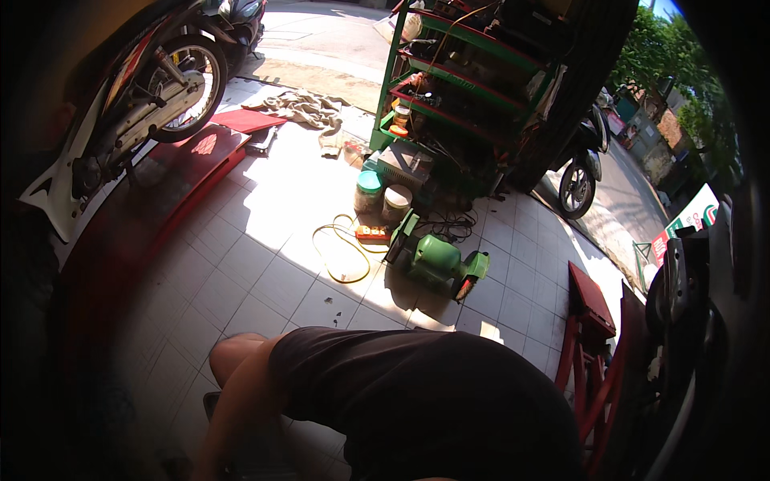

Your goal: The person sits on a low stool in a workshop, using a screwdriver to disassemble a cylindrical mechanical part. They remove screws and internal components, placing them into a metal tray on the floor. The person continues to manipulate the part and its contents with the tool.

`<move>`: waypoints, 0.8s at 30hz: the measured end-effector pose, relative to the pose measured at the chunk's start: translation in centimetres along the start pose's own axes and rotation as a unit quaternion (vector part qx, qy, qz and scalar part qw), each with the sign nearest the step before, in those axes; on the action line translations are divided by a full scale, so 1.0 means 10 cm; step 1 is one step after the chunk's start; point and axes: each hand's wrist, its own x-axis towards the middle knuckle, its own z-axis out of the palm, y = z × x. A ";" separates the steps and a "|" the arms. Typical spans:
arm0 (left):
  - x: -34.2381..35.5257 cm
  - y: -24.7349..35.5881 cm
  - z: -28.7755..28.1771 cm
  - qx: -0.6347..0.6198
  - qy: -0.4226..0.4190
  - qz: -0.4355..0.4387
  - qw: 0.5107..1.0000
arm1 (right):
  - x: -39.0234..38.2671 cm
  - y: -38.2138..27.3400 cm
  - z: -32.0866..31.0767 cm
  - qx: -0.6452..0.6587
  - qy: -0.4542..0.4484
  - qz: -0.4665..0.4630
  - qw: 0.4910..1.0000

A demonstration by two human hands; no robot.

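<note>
Both hands were out of view; I couldn't tell their grip. Only my left forearm (228, 417) reached down past my knee. Nearest stood the green bench grinder (437, 258) on the white tiled floor (257, 272), beside a coiled yellow cable (341, 252); I'd mind that cable underfoot.

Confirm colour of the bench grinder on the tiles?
Green bench grinder, seen in the head view.

My left forearm (233, 409) reaches down past my knee (237, 353) over the white tiled floor (241, 264), hand out of sight; ahead a green bench grinder (437, 260) sits beside a yellow cord (341, 252); green shelves (457, 80) behind; a motorbike (152, 88) at left.
</note>
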 end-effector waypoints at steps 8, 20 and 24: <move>-0.24 -0.04 0.52 0.015 -0.064 -0.019 0.998 | -0.33 0.08 -0.10 0.012 0.010 0.088 0.996; -0.37 0.57 -0.43 -0.322 0.067 -0.034 0.944 | -0.35 0.11 -0.36 -0.126 0.025 0.082 0.988; -0.27 0.43 -0.68 -0.380 0.088 0.019 0.921 | -0.27 -0.08 -0.39 -0.115 -0.040 0.107 0.987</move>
